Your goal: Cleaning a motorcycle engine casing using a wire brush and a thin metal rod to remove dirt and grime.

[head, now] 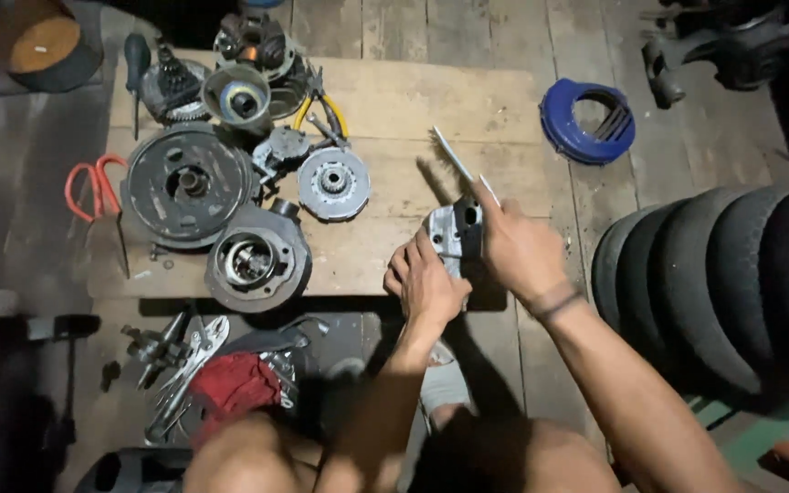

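Both hands meet over one wooden desk (385,100): left hand (426,283) fingers clasp one grey metal engine casting (457,236), right hand (515,248) pinches one thin white brush (457,164) against it.

We see a low wooden desk (385,100) on a plank floor (504,27). On the desk lie a large drum (189,185), a round housing (257,260), a small toothed disc (333,183), a cup-shaped part (236,95), a screwdriver (136,68) and yellow-handled pliers (321,114). On the floor lie orange scissors (93,187), a blue cover (588,120) and tyres (723,283).
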